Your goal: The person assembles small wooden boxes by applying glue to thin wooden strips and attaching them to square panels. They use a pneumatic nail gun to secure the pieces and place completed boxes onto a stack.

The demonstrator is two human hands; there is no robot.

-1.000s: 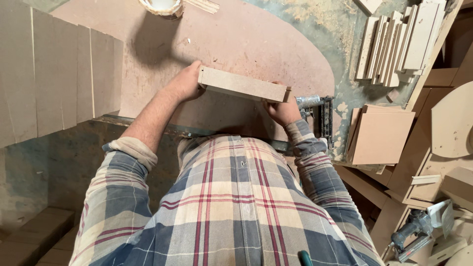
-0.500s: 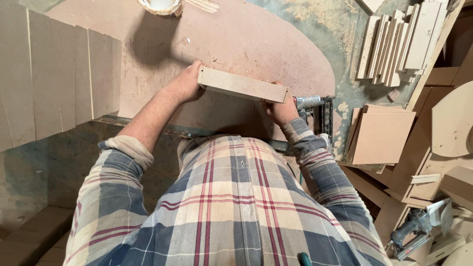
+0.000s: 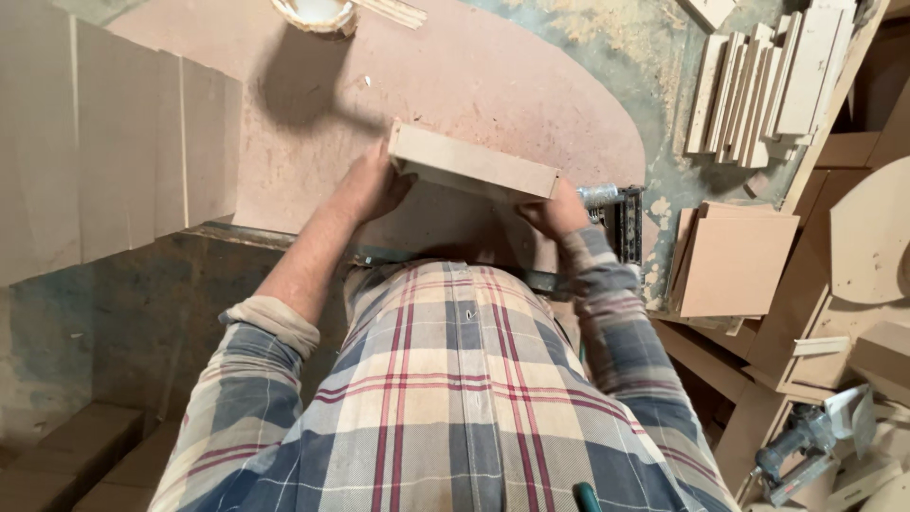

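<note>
Two hands, left hand [image 3: 372,186] and right hand [image 3: 553,210], grip one wooden board [image 3: 472,163]. One nail gun [image 3: 614,210], one power tool [image 3: 801,444], one tape roll [image 3: 316,13] lie nearby.

Board piece [image 3: 471,163]: pale fibreboard, matt, smooth faces. Surface [image 3: 493,85]: reddish-brown hardboard, matt, dusty with sawdust. Stacked strips [image 3: 768,81]: same pale board. Shirt [image 3: 455,398]: soft plaid cloth. Nail gun [image 3: 796,450]: dull grey metal.

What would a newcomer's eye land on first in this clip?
The pale wooden board at centre, gripped at its ends by the left hand and right hand above the reddish worktable. Next, the plaid shirt filling the foreground, and the stacked wood strips at upper right.
</note>
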